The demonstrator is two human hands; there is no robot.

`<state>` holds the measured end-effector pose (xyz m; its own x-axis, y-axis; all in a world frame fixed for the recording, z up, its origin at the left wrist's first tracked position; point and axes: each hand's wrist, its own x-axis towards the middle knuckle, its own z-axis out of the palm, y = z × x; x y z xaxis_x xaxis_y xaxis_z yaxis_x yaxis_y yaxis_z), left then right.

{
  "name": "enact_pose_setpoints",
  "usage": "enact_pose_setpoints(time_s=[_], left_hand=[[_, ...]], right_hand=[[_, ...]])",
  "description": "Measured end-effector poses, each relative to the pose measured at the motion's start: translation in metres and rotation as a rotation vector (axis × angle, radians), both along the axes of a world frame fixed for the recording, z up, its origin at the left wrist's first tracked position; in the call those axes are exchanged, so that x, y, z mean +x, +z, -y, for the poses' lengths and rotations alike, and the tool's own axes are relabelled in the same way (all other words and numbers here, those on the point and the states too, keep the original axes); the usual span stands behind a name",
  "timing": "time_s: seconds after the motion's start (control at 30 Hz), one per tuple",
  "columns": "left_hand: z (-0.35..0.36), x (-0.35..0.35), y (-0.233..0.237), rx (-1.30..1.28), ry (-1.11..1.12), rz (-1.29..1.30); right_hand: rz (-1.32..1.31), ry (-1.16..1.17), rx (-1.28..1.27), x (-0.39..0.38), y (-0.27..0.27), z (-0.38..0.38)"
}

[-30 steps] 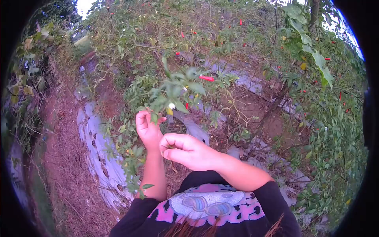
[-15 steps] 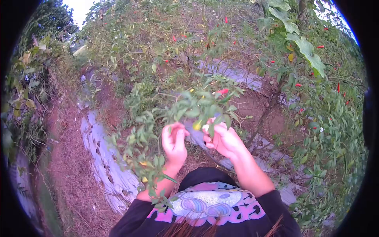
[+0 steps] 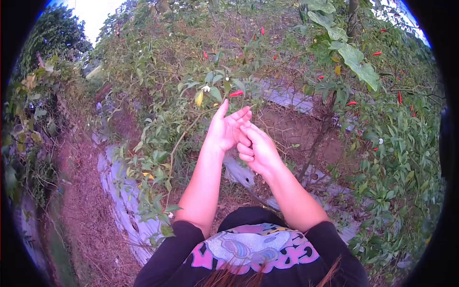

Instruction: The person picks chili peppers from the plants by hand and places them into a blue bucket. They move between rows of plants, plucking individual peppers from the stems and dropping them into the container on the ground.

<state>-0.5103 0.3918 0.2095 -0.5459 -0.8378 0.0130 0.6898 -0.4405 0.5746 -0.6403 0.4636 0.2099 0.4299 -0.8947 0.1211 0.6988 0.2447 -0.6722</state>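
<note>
My left hand (image 3: 228,129) reaches forward with the palm turned up, thumb raised and fingers apart. Just beyond its fingertips a red chili pepper (image 3: 236,93) hangs on a leafy branch (image 3: 178,143), beside a yellow leaf (image 3: 199,99) and a small white flower (image 3: 206,88). Close against the left palm, my right hand (image 3: 258,149) is closed, with thumb and fingers pressed together. Whatever those fingers hold, if anything, is hidden. A thin pale stem-like tip (image 3: 253,106) shows by the left fingers.
Chili plants (image 3: 392,158) with red peppers (image 3: 352,103) grow on the right and ahead. Strips of silvery mulch sheet (image 3: 112,186) run along the ground. A large-leafed vine (image 3: 354,60) hangs at upper right. Dry grass (image 3: 81,191) covers the path at left.
The branch has swung away from the right hand and now sits farther forward and left. My left hand has reached forward and opened; my right hand has closed and drawn in beside it.
</note>
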Motion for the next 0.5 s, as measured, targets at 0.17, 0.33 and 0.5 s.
enact_pose_setpoints(time_s=[0.17,0.33,0.5], left_hand=[[0.01,-0.005,0.004,0.024,-0.132,-0.007],[-0.008,-0.023,0.02,0.128,-0.09,0.013],[0.037,-0.007,-0.024,-0.052,-0.22,-0.238]], right_hand=[[0.065,-0.02,-0.015,0.002,0.009,0.011],[0.227,-0.014,0.044,0.006,0.024,0.023],[0.358,0.042,0.09,0.013,0.031,0.033]])
